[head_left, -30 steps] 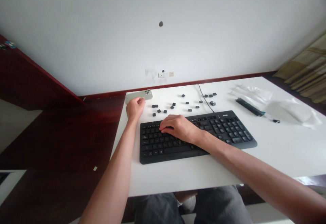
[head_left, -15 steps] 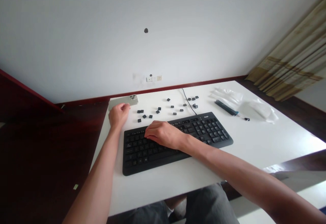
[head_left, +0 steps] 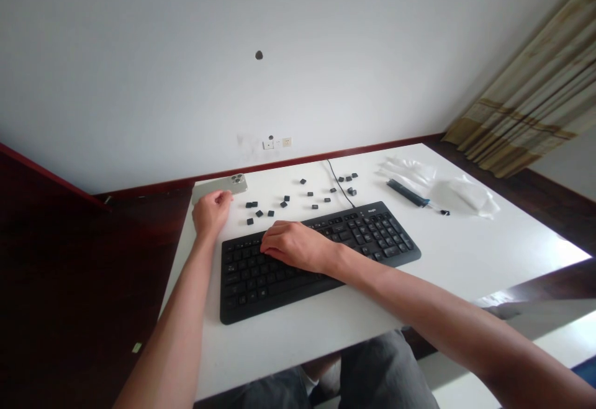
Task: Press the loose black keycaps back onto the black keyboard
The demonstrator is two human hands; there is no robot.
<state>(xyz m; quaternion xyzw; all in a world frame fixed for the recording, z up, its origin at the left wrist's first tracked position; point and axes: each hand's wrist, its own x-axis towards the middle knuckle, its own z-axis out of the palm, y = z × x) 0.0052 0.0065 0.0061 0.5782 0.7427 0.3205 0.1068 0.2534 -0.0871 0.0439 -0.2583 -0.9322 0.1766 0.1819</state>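
A black keyboard (head_left: 279,286) lies at a slant on the white table. My right hand (head_left: 293,244) is over its upper left part, fingers bunched together and pointing down at the keys; the fingertips hide whatever is between them. Beyond the keyboard, my left hand (head_left: 212,212) rests at the table's left edge, fingers curled in, with nothing showing in them. It partly covers a pale smartphone (head_left: 222,185) whose camera lenses face up. Several loose black keycaps (head_left: 270,213) are scattered behind the keyboard, some between my two hands.
Clear plastic wrapping (head_left: 470,197) lies on the right of the table (head_left: 493,254), beside a dark strip-shaped item (head_left: 407,193) and a small black piece (head_left: 445,213). The keyboard's cable (head_left: 339,182) runs to the back edge. Wall sockets (head_left: 278,143) are behind the table.
The whole view has shifted slightly, so the table things sit a little further left. Both hands keep nearly the same pose and place relative to the keyboard and phone.
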